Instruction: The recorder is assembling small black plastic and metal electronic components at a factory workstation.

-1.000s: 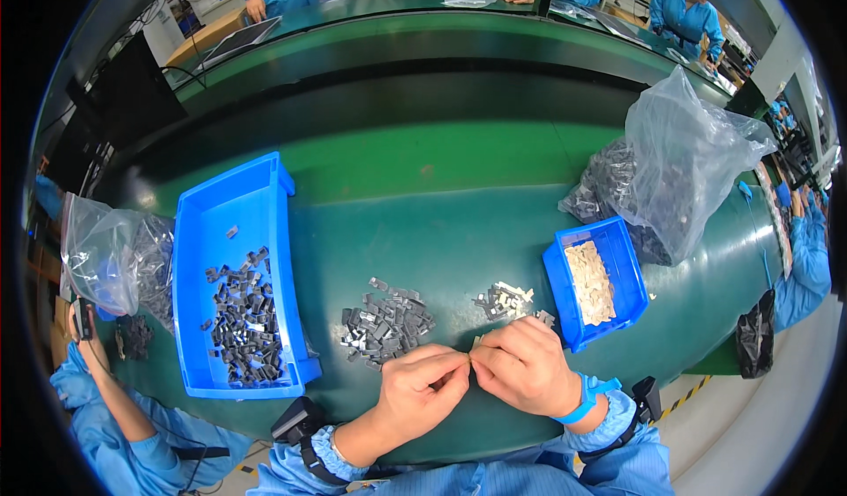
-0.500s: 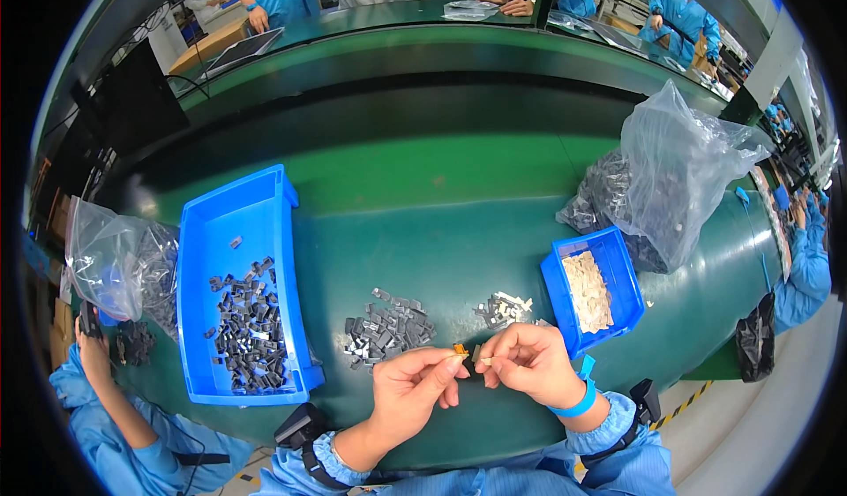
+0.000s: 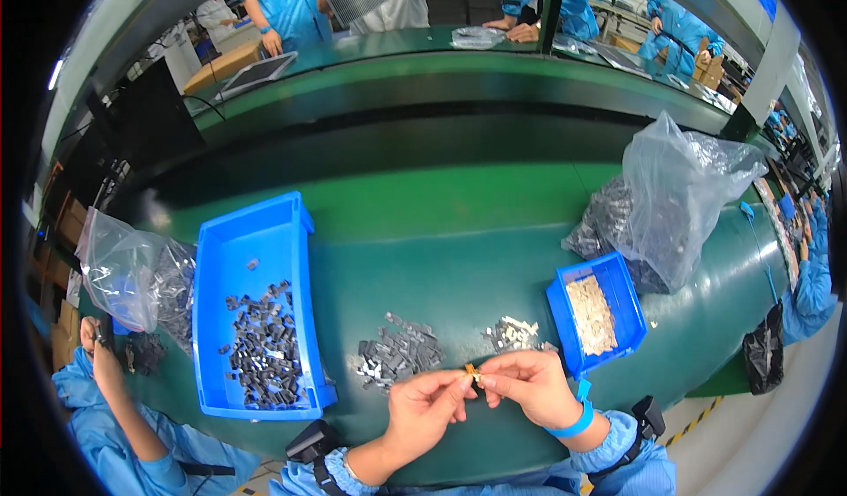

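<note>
My left hand (image 3: 422, 412) is closed in a pinch on a small orange-and-dark part (image 3: 470, 370). Against it, my right hand (image 3: 534, 392) has thumb and forefinger pressed together on a small pale piece (image 3: 479, 379), mostly hidden by the fingertips. The two hands meet above the green table, and the pieces look to be touching. Just beyond my left hand lies a heap of dark grey plastic parts (image 3: 399, 350). A smaller pile of cream and dark pieces (image 3: 512, 333) sits beyond my right hand.
A large blue bin (image 3: 306, 319) with black parts stands left. At right, a small blue bin (image 3: 628, 319) holds pale pieces, before a clear bag (image 3: 675, 205) of dark parts. Another bag (image 3: 119, 271) lies far left, near a co-worker's hand (image 3: 99, 346).
My hands have come together, so the pale piece now meets the orange-and-dark part. The whole view has shifted slightly, with the table lower in the picture.
</note>
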A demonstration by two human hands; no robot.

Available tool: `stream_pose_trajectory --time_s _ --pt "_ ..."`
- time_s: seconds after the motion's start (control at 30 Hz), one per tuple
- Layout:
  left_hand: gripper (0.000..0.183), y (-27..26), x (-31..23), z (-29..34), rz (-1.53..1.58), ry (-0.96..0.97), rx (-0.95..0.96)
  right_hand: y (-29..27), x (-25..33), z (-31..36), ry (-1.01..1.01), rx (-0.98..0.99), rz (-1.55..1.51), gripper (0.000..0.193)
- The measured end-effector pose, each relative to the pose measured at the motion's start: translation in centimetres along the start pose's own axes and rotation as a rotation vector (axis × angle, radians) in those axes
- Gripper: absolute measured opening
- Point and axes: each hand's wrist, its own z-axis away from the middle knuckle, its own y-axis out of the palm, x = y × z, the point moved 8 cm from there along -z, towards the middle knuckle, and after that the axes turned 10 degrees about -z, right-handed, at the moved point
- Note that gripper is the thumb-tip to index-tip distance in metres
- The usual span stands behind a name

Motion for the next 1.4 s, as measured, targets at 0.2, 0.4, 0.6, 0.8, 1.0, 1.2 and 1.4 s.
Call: stream_pose_trajectory --time_s 0.2,0.4,0.6,0.8,1.0,1.2,1.4 --pt "0.017 0.2 0.1 0.7 -0.090 0.014 -0.013 0.0 -0.3 0.6 -0.023 -0.002 0.047 0.016" --pt "0.017 0.5 0.6 0.8 -0.158 -0.001 0.045 0.0 -0.3 0.8 -0.006 -0.009 0.070 0.013" --pt "0.015 0.2 -1.4 -0.5 -0.017 0.125 0.029 0.7 0.8 -0.1 0.070 0.036 0.137 0.010" --pt "0.012 -0.2 -1.3 -0.4 -0.022 0.179 -0.007 0.2 0.7 0.0 0.040 0.036 0.124 0.011" --pt "0.015 -0.8 -2.7 0.2 -0.231 0.350 -0.117 0.4 -0.4 0.2 0.113 0.055 -0.014 0.011" --pt "0.014 0.0 -4.0 0.9 -0.342 0.444 -0.123 0.3 -1.2 0.1 0.132 0.067 -0.191 0.013" --pt "0.016 0.0 -4.1 0.8 -0.383 0.500 -0.130 0.4 -1.1 0.1 0.113 0.062 -0.205 0.013"
